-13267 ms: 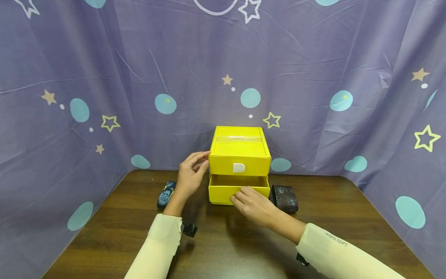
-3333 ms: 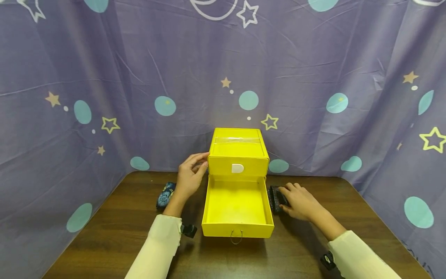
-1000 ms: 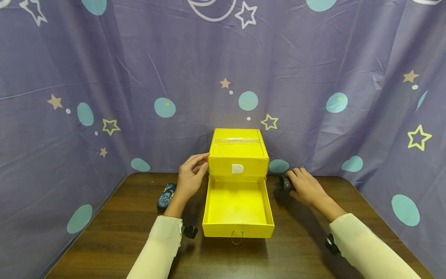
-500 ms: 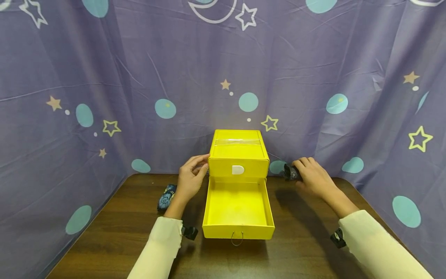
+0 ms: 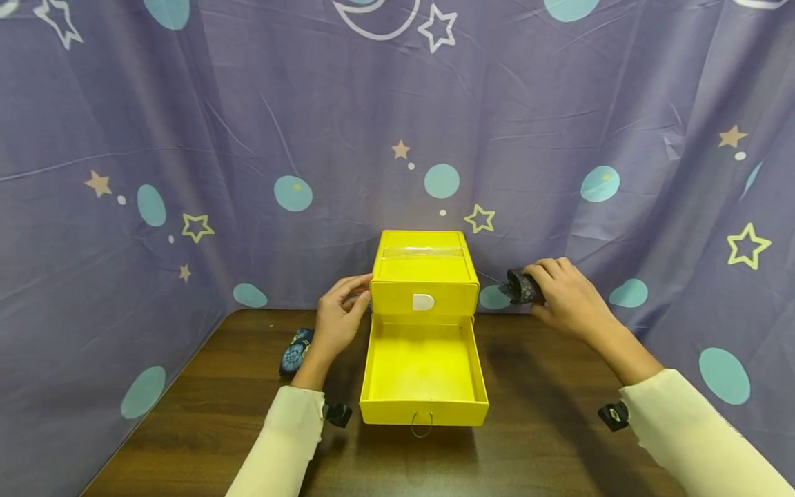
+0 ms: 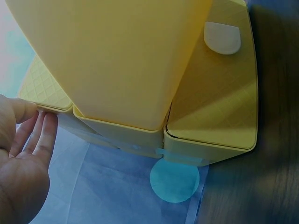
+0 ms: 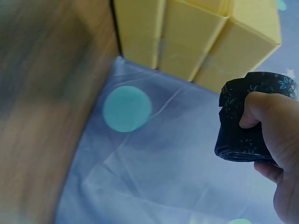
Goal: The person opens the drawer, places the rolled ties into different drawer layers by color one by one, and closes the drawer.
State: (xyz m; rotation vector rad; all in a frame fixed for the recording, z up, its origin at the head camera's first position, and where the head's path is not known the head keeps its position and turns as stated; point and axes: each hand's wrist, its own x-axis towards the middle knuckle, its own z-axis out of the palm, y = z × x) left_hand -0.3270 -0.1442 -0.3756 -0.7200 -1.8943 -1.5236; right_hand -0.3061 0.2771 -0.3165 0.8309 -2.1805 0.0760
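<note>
In the head view, a yellow drawer cabinet (image 5: 425, 268) stands at the back of the table. Its pulled-out drawer (image 5: 424, 366) holds nothing and has a wire loop at the front. My left hand (image 5: 338, 314) touches the cabinet's left side near the upper front corner; the left wrist view shows thumb and fingertips at that edge. Off to the right, my right hand (image 5: 568, 297) grips a rolled dark floral cloth (image 5: 523, 286), raised above the table. The right wrist view shows the cloth (image 7: 238, 135) between thumb and fingers, with the palm side partly hidden.
A blue flower-patterned rolled cloth (image 5: 297, 351) lies on the brown table (image 5: 205, 400), left of the left forearm. Behind everything hangs a purple curtain (image 5: 348, 228). In the left wrist view, a drawer front with a white handle (image 6: 222, 38) lies below the open drawer.
The drawer was pulled out between the oldest frame and 3.3 seconds ago. Since then my right hand has lifted the dark floral cloth up and rightward. My left hand stays on the cabinet.
</note>
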